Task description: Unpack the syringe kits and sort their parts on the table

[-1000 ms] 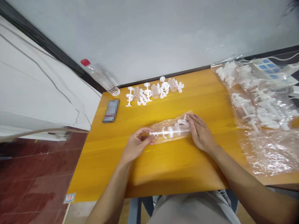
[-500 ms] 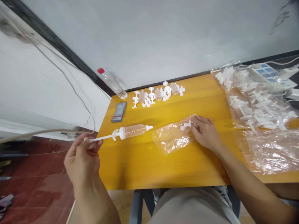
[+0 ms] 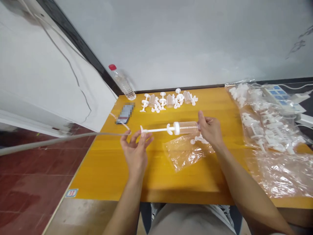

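Syringe (image 3: pixel 187 128) held level across the centre of the frame, above the table (image 3: pixel 105 173), barrel to the right and plunger rod (image 3: pixel 156 130) drawn out to the left. Right hand (image 3: pixel 210 131), right of centre: thumb and fingers pinching the syringe at the barrel's far end; the tip is hidden by the hand. Left hand (image 3: pixel 135 156), left of centre: fingers curved and apart about the end disc of the rod, thumb against it; whether it grips firmly cannot be told.

Clear bag (image 3: pixel 179 155) lies flat just below the barrel, small white parts (image 3: pixel 197 140) at its upper right. Upper centre of the frame: a row of three clear cylinders (image 3: pixel 170 101) with white pieces (image 3: pixel 162 101) set between and beside them. Upper left: a bottle (image 3: pixel 124 87) with red cap, leaning against the wall board (image 3: pixel 171 42); below it, a phone-like object (image 3: pixel 125 112), its face pixelated. Right side: a large clear bag (image 3: pixel 265 114) containing further white parts and syringes. Lower left: a numbered label (image 3: pixel 71 193) on the table corner.
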Demonstrator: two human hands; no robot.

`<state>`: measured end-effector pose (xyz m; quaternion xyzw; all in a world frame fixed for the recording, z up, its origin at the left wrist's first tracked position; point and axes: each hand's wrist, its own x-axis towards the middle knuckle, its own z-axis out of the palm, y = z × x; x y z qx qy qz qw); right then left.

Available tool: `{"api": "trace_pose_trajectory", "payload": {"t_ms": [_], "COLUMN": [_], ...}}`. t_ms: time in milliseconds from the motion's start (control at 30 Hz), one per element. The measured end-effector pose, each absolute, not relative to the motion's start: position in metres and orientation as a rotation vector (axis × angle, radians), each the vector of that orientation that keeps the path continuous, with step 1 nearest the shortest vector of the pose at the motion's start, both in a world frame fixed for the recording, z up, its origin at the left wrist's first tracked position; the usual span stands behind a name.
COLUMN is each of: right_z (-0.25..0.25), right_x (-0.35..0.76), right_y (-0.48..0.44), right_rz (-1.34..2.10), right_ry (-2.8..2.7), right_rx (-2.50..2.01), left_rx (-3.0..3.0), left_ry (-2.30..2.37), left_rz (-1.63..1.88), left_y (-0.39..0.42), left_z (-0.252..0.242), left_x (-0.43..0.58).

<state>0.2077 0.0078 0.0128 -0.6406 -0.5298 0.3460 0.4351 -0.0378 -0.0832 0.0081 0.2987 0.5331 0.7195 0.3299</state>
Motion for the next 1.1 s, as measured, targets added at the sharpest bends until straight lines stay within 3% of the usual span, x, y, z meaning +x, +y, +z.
{"api": "trace_pose_trajectory", "payload": {"t_ms": [167,233,367,500,767,1100], "right_z": [0.018,0.02,0.021,0.018,0.009,0.015], "right_x": [0.231,0.229,0.223,0.234,0.233,0.212], "right_y": [0.029,0.03,0.028,0.029,0.03,0.01], "right_rz": [0.739,0.805,0.936,0.951,0.975,1.056], "right_ry": [-1.251,-1.229,-1.215,-1.241,-1.262,-1.439], "right_rx": [-1.718,-1.709,-1.679,-1.708,-1.677,-1.635], "left_rx": [1.134,1.392,2.035,2.292,1.952,1.586], "left_ry": [1.574,1.611,1.503,1.243,1.056,1.2], "left_rz": [2.05,1.95,1.628,1.315,1.183,1.264], "left_y": [-0.153,-0.159,-0.109,-0.035,-0.014,-0.019], "left_z": [-0.016,-0.021,-0.011,0.013,0.001,0.005], "left_x": [-0.041,-0.039,-0.034,-0.029,-0.009,-0.007]}}
